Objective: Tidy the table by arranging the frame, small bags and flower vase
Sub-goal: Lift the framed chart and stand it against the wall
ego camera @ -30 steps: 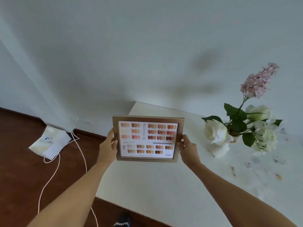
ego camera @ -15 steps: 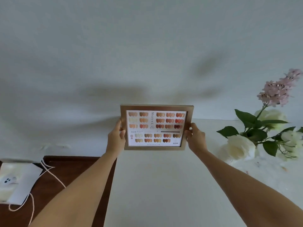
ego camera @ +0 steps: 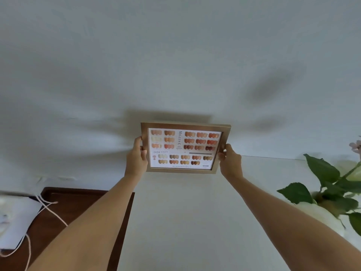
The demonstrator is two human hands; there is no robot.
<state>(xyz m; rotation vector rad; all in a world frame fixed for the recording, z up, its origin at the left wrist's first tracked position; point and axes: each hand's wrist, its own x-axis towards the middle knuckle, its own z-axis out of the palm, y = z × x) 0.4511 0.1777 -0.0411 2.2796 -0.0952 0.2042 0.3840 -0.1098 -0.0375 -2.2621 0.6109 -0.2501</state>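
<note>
Gripping frame (ego camera: 185,148) | both hands | print reads "MIGEEN C", "024"

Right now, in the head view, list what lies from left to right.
white bag → cord → left hand → frame → right hand → flowers

Both bare arms are extending forward, nearly straight. The left hand (ego camera: 136,157) is gripping one side edge of the frame (ego camera: 185,148), thumb in front; the right hand (ego camera: 230,163) is clasping the opposite edge.
</note>
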